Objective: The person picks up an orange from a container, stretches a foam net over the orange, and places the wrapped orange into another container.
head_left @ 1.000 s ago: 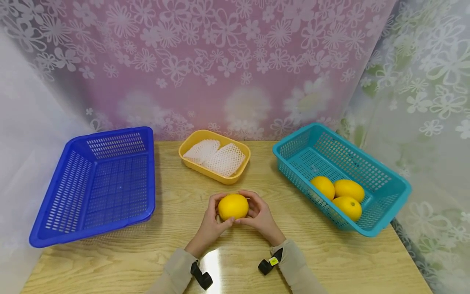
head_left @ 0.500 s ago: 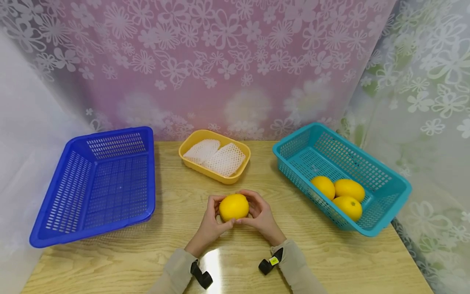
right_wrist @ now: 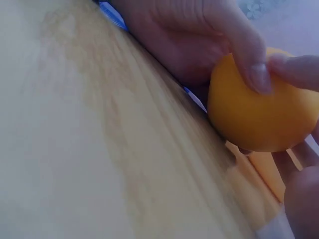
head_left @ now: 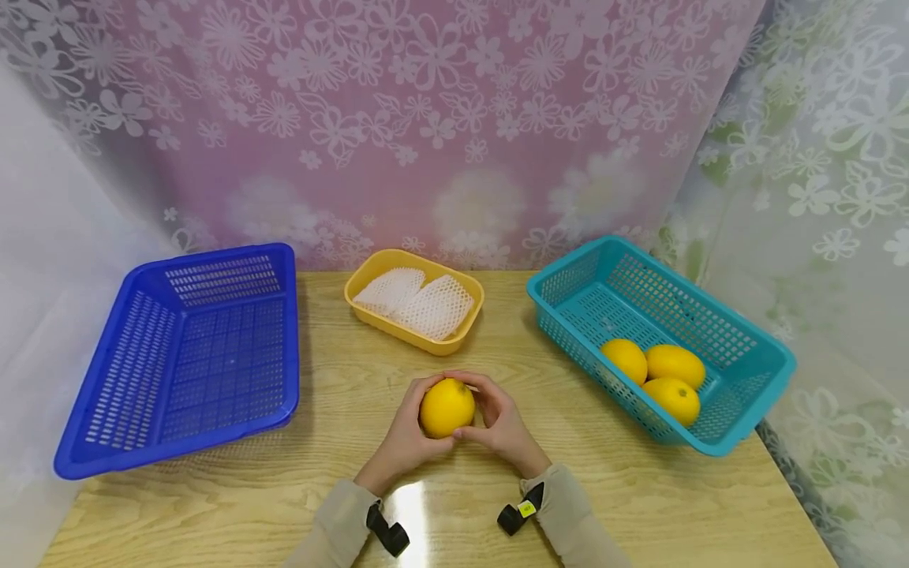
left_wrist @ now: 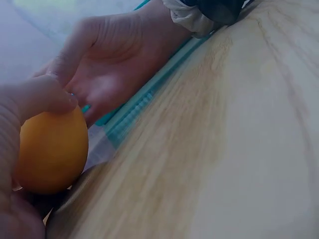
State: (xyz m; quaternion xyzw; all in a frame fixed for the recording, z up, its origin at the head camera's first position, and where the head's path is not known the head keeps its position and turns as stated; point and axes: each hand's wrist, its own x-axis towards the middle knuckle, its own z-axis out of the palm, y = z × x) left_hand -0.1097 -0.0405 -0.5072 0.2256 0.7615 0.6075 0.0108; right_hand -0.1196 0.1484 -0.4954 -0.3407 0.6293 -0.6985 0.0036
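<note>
A yellow-orange fruit [head_left: 447, 407] sits between both hands just above the wooden table [head_left: 440, 505], near its middle front. My left hand [head_left: 408, 430] curls round its left side and my right hand [head_left: 497, 422] curls round its right side. The left wrist view has the fruit [left_wrist: 50, 152] under my thumb with the right hand [left_wrist: 114, 59] beyond it. From the right wrist camera, fingers of both hands press on the fruit [right_wrist: 259, 109].
A blue basket [head_left: 188, 355] stands at the left, with nothing in it. A small yellow tray [head_left: 362, 280] with white foam nets [head_left: 419, 304] sits behind the hands. A teal basket [head_left: 746, 355] at the right holds three more fruits [head_left: 656, 375]. Flowered curtains close off the back and right.
The fruit has turned and shifted slightly left and down in the two hands. The right hand's fingers have come further over its top.
</note>
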